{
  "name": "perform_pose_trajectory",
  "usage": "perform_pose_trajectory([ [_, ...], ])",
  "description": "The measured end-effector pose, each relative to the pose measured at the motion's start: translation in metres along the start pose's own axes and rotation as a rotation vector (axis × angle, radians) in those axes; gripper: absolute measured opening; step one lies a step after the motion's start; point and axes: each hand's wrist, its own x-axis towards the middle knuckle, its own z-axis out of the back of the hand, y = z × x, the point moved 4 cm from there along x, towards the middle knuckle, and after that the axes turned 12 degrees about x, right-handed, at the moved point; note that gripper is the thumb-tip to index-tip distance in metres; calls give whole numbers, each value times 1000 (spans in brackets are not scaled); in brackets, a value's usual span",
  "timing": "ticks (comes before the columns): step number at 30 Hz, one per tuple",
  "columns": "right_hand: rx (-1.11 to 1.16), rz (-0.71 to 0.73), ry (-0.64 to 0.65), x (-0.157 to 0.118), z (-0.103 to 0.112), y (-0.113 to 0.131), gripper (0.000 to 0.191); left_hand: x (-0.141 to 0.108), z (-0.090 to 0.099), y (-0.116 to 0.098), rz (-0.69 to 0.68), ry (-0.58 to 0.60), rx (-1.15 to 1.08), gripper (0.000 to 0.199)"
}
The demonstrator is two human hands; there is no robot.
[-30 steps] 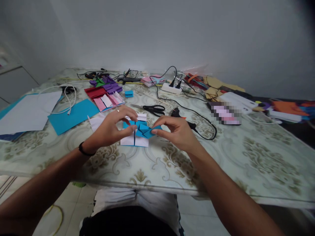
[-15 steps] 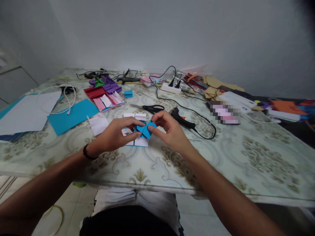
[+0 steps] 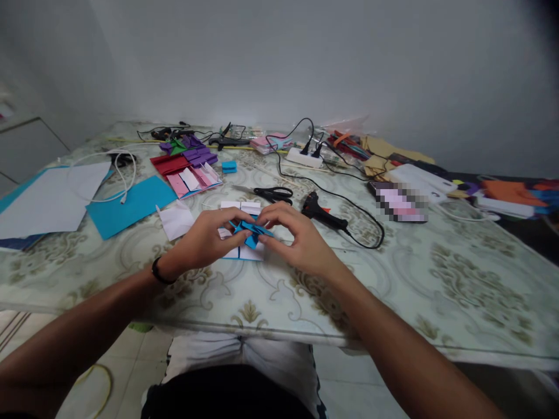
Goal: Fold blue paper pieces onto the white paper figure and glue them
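Note:
Between my two hands is a small folded blue paper piece (image 3: 251,237), pinched from both sides. My left hand (image 3: 213,235) grips its left part with thumb and fingers; a black band circles that wrist. My right hand (image 3: 294,235) has thumb and fingertips closed on its right part. Beneath the hands lies a blue-and-white folded paper sheet (image 3: 251,252), partly covered by them. Just beyond the right hand are black-handled scissors (image 3: 275,193), and a black glue gun (image 3: 323,212) rests to its right.
Left of my hands lie a white paper piece (image 3: 175,221), a blue sheet (image 3: 131,203) and a large white sheet (image 3: 48,195). Pink folded paper (image 3: 192,179) and purple pieces (image 3: 200,152) sit farther back. A white power strip (image 3: 304,157) and a phone (image 3: 398,201) are to the right.
My right hand has turned and shifted slightly left, closer to my left hand. The folded blue paper piece has tilted and now shows its layered folds between the fingers.

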Motion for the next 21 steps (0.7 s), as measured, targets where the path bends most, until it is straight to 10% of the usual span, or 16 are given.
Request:
perform_pose_trajectory([
  [21, 194, -306, -90, -3, -3, -16, 20, -6, -10, -5, -131, 7, 17, 36],
])
